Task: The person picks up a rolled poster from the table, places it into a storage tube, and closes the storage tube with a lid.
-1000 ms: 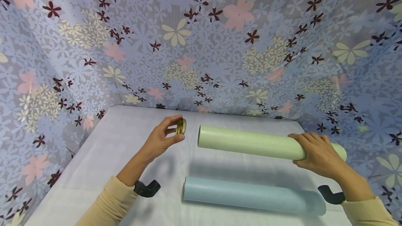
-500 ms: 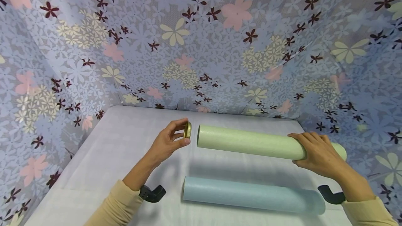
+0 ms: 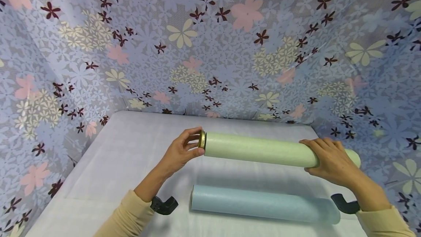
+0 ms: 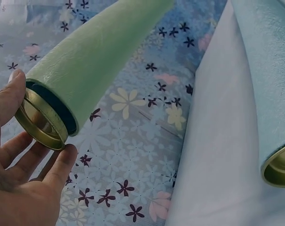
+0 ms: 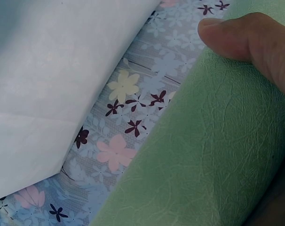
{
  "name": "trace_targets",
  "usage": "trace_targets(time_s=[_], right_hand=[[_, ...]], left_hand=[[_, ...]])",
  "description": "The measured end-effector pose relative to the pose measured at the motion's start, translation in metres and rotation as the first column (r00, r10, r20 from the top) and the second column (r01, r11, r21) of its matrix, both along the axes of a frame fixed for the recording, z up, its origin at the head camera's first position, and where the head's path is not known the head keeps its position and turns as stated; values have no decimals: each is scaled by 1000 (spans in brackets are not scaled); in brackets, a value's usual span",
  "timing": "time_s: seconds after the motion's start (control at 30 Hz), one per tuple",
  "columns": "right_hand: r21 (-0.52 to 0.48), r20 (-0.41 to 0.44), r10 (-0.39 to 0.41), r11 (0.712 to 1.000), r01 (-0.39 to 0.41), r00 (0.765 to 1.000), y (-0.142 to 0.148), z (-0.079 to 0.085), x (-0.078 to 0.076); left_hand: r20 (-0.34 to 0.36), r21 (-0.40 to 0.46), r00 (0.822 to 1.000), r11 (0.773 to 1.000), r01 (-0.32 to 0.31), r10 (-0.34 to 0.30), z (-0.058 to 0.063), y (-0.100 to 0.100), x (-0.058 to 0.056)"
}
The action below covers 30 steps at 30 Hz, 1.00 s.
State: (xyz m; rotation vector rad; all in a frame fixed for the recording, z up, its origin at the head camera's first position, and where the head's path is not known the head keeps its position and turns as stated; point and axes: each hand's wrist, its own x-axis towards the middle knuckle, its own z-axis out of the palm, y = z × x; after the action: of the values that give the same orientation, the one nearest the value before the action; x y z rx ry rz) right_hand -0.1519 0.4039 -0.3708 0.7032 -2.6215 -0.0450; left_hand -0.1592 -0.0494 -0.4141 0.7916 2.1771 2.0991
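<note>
My left hand [image 3: 180,150] pinches a round gold metal cap [image 3: 202,140] by its rim, thumb on one side and fingers on the other. The cap sits right at the left end of a pale green cardboard tube [image 3: 256,150], a little askew in the left wrist view, where a dark gap [image 4: 52,107] shows between cap and tube edge. Toward the other end, my right hand [image 3: 332,160] grips the green tube from above, holding it raised over the table. In the right wrist view the thumb [image 5: 236,37] lies along the tube's textured surface.
A light blue tube [image 3: 263,204] lies on the white-covered table [image 3: 138,134], in front of the green one. Its left end carries a gold cap [image 4: 280,165]. Floral cloth [image 3: 210,54] hangs behind and at both sides of the table. Each wrist wears a black camera mount [image 3: 164,205].
My left hand has moved right, bringing the gold cap from a short distance away up to the green tube's left end. The right hand and both tubes stay nearly in place.
</note>
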Motion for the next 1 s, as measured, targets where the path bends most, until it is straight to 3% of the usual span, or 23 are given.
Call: trace_targets(time_s=[0.4, 0.57, 0.73, 1.0], right_hand=[[-16, -22, 24, 1000, -24, 999, 0, -3, -1], [-24, -14, 24, 999, -25, 1000, 1, -3, -3], [-21, -18, 26, 999, -26, 1000, 2, -4, -4], [-13, -32, 40, 999, -41, 999, 2, -4, -4]], left_hand=[[18, -7, 1000, 1000, -8, 8, -1, 7, 0], [-35, -36, 999, 998, -42, 41, 0, 9, 0], [-118, -93, 987, 988, -122, 111, -2, 12, 0], [-141, -109, 979, 981, -163, 147, -4, 13, -2]])
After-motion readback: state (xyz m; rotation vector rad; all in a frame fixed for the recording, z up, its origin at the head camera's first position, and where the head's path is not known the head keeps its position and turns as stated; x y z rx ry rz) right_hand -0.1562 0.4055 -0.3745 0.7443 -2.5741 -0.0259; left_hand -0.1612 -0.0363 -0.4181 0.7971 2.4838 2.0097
